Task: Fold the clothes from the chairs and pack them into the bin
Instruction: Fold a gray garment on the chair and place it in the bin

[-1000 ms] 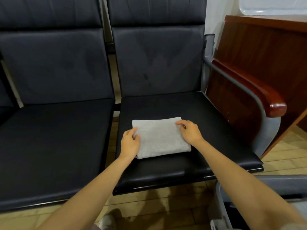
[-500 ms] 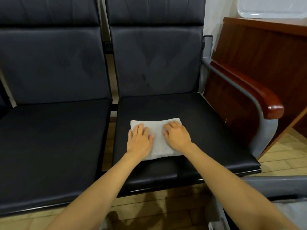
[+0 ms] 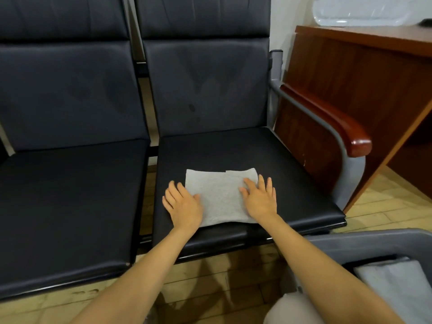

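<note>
A folded light grey cloth (image 3: 219, 195) lies flat near the front of the right black chair seat (image 3: 233, 150). My left hand (image 3: 182, 204) rests flat at the cloth's left edge, fingers straight, partly on the seat. My right hand (image 3: 259, 199) lies flat on the cloth's right side, fingers spread. The grey bin (image 3: 364, 242) shows at the lower right, with a folded pale cloth (image 3: 397, 286) inside it.
A second black seat (image 3: 70, 202) adjoins on the left. The right chair has a grey arm with a red-brown armrest (image 3: 332, 120). A wooden desk (image 3: 362, 73) stands behind it, with a clear plastic lid (image 3: 369, 10) on top. My knee (image 3: 292, 309) is at the bottom.
My hands moved from the cloth's ends onto its top, then slid apart to its left and right sides, smoothing it flat. The cloth stays on the seat.
</note>
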Motion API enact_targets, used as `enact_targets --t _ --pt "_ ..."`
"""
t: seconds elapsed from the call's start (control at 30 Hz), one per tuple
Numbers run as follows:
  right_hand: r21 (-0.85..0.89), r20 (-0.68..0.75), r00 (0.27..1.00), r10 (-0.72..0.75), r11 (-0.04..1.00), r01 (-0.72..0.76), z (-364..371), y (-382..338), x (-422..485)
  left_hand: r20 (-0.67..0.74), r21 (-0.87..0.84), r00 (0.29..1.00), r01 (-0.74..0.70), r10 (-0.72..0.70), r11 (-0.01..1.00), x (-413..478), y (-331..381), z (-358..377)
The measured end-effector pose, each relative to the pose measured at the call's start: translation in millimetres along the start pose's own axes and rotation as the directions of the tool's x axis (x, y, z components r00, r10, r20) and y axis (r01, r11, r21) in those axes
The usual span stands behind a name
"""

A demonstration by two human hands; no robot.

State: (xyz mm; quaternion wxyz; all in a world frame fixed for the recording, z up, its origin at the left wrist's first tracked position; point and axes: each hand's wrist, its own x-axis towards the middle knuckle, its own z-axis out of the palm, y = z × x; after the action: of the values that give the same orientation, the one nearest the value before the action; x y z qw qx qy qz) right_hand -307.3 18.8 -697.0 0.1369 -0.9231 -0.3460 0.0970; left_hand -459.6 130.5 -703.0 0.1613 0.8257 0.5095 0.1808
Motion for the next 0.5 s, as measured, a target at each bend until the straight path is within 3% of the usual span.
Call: enact_targets --t 0.1,0.17,0.3,0.4,0.5 --pt "-0.078 -0.004 1.0 0.02 0.997 -0.02 -6 2 -19 0.088 0.045 0.995 0.036 -0.04 0.998 -8 11 -4" --pt "-0.121 -0.09 0.996 0.014 0.992 -0.025 -10 8 -34 0.148 0.039 0.988 0.031 -0.037 0.999 -16 20 -7" --pt "-0.131 -0.156 0.987 0.028 0.99 -0.049 -19 28 -61 0.218 0.01 0.973 -0.085 0.081 0.996 -41 47 -15" --pt "0.017 -0.185 0.977 0.107 0.994 -0.106 -32 56 -79 0.281 -0.225 0.932 -0.17 0.231 0.959 -64 77 -22" --pt "0.184 -0.307 0.938 0.161 0.977 -0.108 -53 101 -106 0.329 -0.42 0.875 -0.202 0.355 0.885 -86 120 -26"
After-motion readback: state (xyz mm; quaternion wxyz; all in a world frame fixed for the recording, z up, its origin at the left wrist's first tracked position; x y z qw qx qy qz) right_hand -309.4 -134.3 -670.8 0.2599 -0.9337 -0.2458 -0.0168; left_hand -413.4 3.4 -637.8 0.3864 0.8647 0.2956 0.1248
